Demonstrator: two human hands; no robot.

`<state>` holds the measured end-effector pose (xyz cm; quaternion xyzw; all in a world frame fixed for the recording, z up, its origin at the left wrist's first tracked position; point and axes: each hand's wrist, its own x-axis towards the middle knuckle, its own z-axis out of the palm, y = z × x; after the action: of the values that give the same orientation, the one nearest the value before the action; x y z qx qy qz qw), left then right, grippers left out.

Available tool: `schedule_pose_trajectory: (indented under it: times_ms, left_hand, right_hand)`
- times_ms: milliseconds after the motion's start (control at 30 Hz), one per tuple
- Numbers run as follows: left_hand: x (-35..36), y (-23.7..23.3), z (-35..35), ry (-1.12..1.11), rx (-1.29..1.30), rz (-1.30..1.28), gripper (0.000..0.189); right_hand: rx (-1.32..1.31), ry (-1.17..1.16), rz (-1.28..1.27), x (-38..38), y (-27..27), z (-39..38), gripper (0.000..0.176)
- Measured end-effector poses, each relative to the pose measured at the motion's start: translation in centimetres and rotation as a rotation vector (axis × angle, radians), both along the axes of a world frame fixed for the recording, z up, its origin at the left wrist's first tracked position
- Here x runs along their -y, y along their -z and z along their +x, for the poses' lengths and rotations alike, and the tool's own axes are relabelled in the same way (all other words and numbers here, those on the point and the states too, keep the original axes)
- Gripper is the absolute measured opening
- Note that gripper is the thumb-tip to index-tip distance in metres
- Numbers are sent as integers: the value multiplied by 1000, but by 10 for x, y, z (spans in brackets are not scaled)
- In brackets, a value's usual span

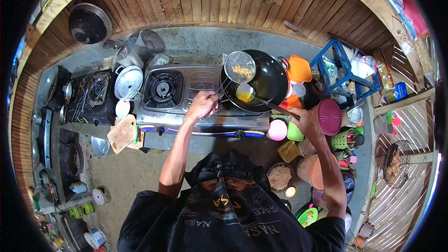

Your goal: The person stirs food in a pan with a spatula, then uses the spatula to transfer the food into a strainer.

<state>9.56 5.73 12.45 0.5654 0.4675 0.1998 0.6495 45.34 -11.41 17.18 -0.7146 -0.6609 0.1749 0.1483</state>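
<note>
My left hand (204, 104) is closed round the handle of a round mesh strainer (240, 66), which is held over the left part of a black wok (272, 77). Golden-brown bits lie in the strainer. In my right hand (302, 120) is the dark handle of a spatula (246, 93); its metal blade is inside the wok, just below the strainer, with yellowish oil around it. The wok sits on the right burner of a two-burner gas stove (200, 77). The left burner (163, 88) has nothing on it.
Left of the stove are a metal pot (128, 82), a cutting board (122, 134) and a sooty grill stove (95, 91). To the right stand an orange container (299, 69), a pink lidded tub (329, 117) and a blue rack (346, 67). A bowl of brown grains (279, 177) is lower down.
</note>
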Motion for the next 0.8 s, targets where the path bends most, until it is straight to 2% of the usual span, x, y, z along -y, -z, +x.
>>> schedule_pose_trajectory:
  times_ms: [100, 233, 300, 367, 433, 567, 633, 667, 800]
  left_hand:
    - [1, 0, 3, 10, 8, -1, 26]
    - [0, 3, 4, 43, 43, 3, 27]
    - [0, 0, 5, 42, 47, -9, 23]
    - [0, -1, 5, 37, 39, -10, 23]
    - [-1, 0, 4, 30, 31, -10, 23]
    - [-3, 0, 2, 22, 19, -3, 22]
    - [-2, -1, 1, 15, 25, -14, 21]
    - [-2, -1, 1, 2, 32, -15, 22]
    - [-5, 10, 3, -4, 24, -7, 23]
  right_hand:
    - [-73, -51, 76, -4, -7, 2, 26]
    - [-52, -81, 19, -21, -17, 17, 25]
    - [-1, -39, -156, -28, -28, 24, 26]
    - [4, -119, -82, -36, -28, 34, 26]
    - [-123, -14, -325, -44, -38, 37, 30]
    - [-170, -11, -301, -43, -35, 49, 27]
    - [-131, 136, -438, -42, -42, 50, 27]
    - [-129, 136, -440, -39, -46, 51, 27]
    - [-164, 96, -343, -30, -72, 54, 27]
